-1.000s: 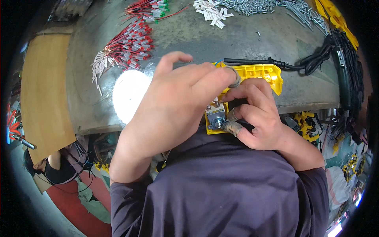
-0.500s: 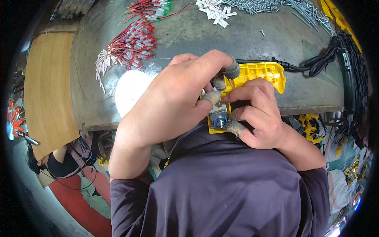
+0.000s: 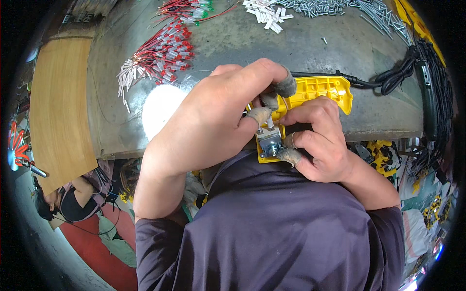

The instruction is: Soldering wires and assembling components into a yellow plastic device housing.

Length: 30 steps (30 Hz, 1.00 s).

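A yellow plastic housing (image 3: pixel 323 88) with moulded ribs lies at the table's near edge, in front of my body. A metal-faced part (image 3: pixel 268 144) sits in its near end, and a black cord runs off from its far side. My right hand (image 3: pixel 323 145) grips the housing from the right, thumb and fingers along its edge by the metal part. My left hand (image 3: pixel 221 114) reaches over from the left, its fingertips closed together inside the housing; what they pinch is hidden. Grey, worn covers wrap several fingertips.
Bundles of red-wired parts (image 3: pixel 162 51) lie at the far left, beyond a bright white round thing (image 3: pixel 162 109). White strips (image 3: pixel 267 13), screws (image 3: pixel 310 7) and a coiled black cord (image 3: pixel 395 77) lie along the far and right sides. A person (image 3: pixel 77 196) is near the wooden board (image 3: pixel 63 106).
My left fingertips have shifted slightly left and up, showing more of the housing's inside. The right hand keeps its grip almost unmoved. At the left, the other person has moved a little.
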{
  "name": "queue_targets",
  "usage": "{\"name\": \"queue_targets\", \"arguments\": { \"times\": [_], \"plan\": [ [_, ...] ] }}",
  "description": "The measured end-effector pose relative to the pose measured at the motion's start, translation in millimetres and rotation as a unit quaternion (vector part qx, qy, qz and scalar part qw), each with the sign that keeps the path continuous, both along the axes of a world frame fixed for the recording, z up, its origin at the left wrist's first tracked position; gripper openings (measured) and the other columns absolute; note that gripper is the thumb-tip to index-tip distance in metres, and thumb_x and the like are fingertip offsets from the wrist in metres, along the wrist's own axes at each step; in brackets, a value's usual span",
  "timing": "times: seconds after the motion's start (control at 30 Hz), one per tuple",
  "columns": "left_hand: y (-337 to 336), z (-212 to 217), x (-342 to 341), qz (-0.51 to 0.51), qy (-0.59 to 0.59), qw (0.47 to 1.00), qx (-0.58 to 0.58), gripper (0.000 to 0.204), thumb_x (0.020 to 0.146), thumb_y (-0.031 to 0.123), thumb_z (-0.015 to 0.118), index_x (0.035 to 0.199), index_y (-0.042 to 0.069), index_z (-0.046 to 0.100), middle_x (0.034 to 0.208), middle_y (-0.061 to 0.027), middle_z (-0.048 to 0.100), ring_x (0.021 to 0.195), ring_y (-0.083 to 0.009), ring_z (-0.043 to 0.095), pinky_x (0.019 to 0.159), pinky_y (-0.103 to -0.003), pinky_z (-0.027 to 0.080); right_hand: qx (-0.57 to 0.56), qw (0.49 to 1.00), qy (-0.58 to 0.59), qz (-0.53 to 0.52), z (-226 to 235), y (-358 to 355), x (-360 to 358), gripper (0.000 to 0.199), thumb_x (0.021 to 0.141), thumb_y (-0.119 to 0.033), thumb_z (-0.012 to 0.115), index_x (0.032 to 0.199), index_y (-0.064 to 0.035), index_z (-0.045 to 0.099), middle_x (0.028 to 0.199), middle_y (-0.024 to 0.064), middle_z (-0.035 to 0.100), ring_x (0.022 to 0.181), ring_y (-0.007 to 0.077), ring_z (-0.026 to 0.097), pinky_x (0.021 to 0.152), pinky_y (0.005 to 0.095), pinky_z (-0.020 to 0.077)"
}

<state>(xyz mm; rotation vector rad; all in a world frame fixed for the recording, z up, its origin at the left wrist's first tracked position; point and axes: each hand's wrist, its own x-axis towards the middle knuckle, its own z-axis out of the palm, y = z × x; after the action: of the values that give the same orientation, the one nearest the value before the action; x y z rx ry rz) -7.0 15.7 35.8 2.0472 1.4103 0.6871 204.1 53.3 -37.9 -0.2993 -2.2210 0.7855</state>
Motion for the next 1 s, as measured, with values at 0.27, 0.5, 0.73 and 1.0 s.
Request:
{"name": "queue_targets", "arguments": {
  "times": [0.27,0.5,0.73,1.0],
  "plan": [
    [-3.4,-9.3,0.4,-0.01,-0.059,0.998,-0.013,0.041,0.069,-0.01,0.065,0.108,0.001,0.054,0.091,-0.0097,0.06,0.086,-0.0223,0.063,0.082,-0.032,0.051,0.004,1.0,0.006,-0.003,-0.7,0.5,0.1,0.021,0.067,-0.014,0.072,0.078,-0.0086,0.054,0.104,0.0077,0.061,0.086,0.0265,0.053,0.078,0.0388,0.0377],
    [1.4,-3.7,-19.4,-0.1,0.026,0.994,0.018,0.043,0.062,-0.007,0.066,0.103,0.001,0.055,0.093,-0.0124,0.059,0.101,-0.0371,0.058,0.101,-0.043,0.041,-0.005,1.0,-0.002,0.004,0.5,0.9,1.8,0.023,0.066,-0.013,0.072,0.079,-0.0093,0.054,0.105,0.0078,0.061,0.088,0.027,0.054,0.078,0.039,0.037],
    [4.6,-6.7,-17.6,-0.112,-0.014,0.993,0.032,0.04,0.061,-0.008,0.065,0.099,-0.001,0.056,0.09,-0.0126,0.06,0.095,-0.0372,0.061,0.102,-0.044,0.042,-0.006,1.0,-0.004,-0.002,1.6,1.2,0.7,0.023,0.065,-0.012,0.072,0.078,-0.009,0.053,0.105,0.0079,0.061,0.089,0.0271,0.054,0.078,0.039,0.0369],
    [2.4,-5.0,-13.8,-0.079,0.0,0.997,0.025,0.039,0.062,-0.01,0.065,0.099,0.0,0.057,0.089,-0.0129,0.061,0.097,-0.0359,0.062,0.102,-0.044,0.043,-0.003,1.0,0.005,-0.009,2.8,0.4,-1.7,0.024,0.064,-0.01,0.072,0.078,-0.0084,0.053,0.104,0.0088,0.061,0.088,0.0271,0.054,0.078,0.0394,0.0376]
  ]
}}
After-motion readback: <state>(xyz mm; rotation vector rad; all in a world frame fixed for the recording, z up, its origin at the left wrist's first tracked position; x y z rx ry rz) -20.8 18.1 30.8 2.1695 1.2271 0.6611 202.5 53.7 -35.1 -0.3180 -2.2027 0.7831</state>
